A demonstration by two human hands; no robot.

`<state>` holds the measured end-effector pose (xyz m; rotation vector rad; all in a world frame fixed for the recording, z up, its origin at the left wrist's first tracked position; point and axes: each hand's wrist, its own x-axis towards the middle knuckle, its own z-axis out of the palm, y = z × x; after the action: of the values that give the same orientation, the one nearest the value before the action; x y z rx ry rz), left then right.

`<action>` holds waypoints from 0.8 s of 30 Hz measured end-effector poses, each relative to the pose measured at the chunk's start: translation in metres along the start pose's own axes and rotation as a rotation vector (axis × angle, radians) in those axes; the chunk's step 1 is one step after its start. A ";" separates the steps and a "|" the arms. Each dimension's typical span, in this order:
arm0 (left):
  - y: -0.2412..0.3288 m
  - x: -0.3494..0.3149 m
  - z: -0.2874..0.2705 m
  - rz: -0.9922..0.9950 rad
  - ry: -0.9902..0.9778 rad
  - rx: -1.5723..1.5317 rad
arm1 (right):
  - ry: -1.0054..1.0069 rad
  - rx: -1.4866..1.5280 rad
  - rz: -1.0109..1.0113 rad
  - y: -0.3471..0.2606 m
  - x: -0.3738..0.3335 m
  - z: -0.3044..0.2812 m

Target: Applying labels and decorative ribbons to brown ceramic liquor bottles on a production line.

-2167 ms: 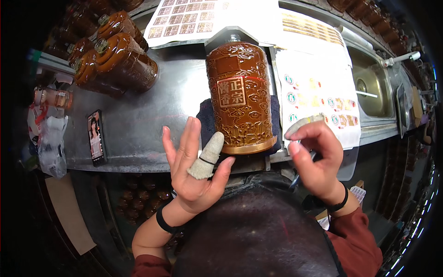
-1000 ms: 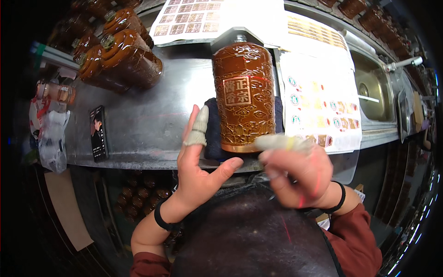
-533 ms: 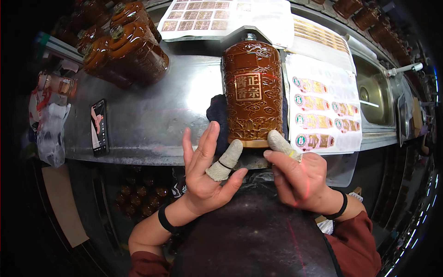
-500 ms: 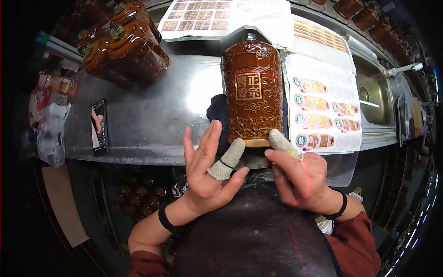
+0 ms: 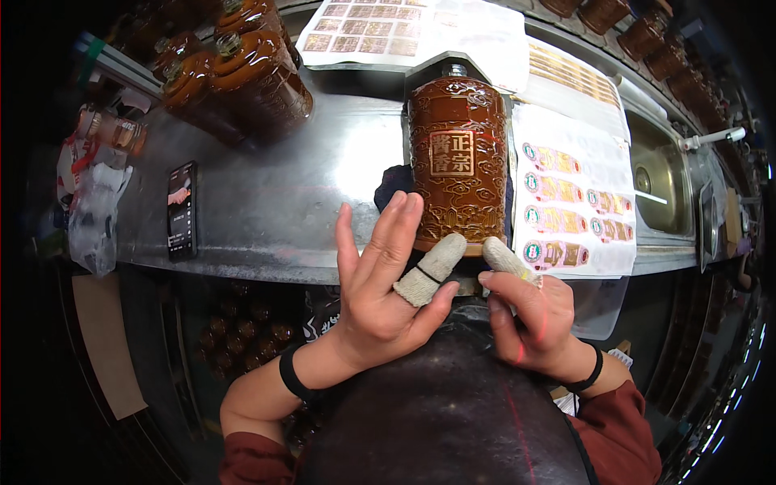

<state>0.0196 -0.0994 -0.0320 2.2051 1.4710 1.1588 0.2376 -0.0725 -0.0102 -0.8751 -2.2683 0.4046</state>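
A glossy brown bottle (image 5: 457, 190) with raised cloud patterns and a square gold-framed label lies with its neck away from me. Dark cloth (image 5: 391, 187) shows under its left side. My left hand (image 5: 380, 295) is at the bottle's near left end, fingers spread, with a pale cloth finger cover (image 5: 435, 269) over the index finger, its tip at the base edge. At the near right corner is my right hand (image 5: 529, 311). Its covered index finger (image 5: 503, 259) points at the base, with the thumb beside it and the other fingers curled; whatever they may hold is hidden.
Sheets of gold-and-pink stickers (image 5: 554, 190) lie right of the bottle, beside a sink (image 5: 647, 174). A sheet of square labels (image 5: 364, 32) lies beyond it. Brown bottles (image 5: 259, 85) stand far left. A phone (image 5: 183, 212) and plastic bag (image 5: 97, 214) rest on the metal table (image 5: 267, 194).
The whole view has shifted slightly. My left hand has moved nearer the bottle, its index fingertip now overlapping the bottle's lower end. My right index finger remains by the base.
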 end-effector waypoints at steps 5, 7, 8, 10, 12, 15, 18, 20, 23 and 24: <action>0.004 0.007 0.000 0.082 -0.021 0.117 | -0.035 0.031 0.051 -0.002 -0.005 -0.005; 0.006 0.007 0.001 0.090 -0.005 0.129 | -0.055 -0.015 0.062 -0.003 -0.008 -0.004; 0.007 0.008 0.003 0.103 0.012 0.138 | -0.065 -0.021 0.096 -0.006 -0.010 -0.006; 0.008 0.011 0.011 0.152 0.054 0.175 | -0.043 -0.021 0.127 -0.006 -0.018 -0.007; 0.013 0.012 0.011 0.145 0.061 0.178 | -0.017 -0.001 0.127 -0.004 -0.018 -0.005; 0.017 0.017 0.014 0.177 0.077 0.170 | -0.018 0.042 0.214 -0.002 -0.023 -0.006; 0.023 0.027 0.018 0.172 0.074 0.158 | 0.072 0.132 0.352 0.002 -0.028 -0.004; 0.023 0.029 0.025 0.157 0.154 0.190 | 0.170 0.274 0.531 0.009 -0.037 -0.007; 0.019 0.029 0.032 0.125 0.216 0.180 | 0.277 0.346 0.622 0.021 -0.037 -0.002; 0.017 0.029 0.028 0.127 0.162 0.191 | 0.228 0.337 0.624 0.022 -0.033 -0.005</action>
<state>0.0565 -0.0763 -0.0263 2.4123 1.5851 1.3141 0.2701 -0.0785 -0.0328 -1.3548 -1.6188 0.8819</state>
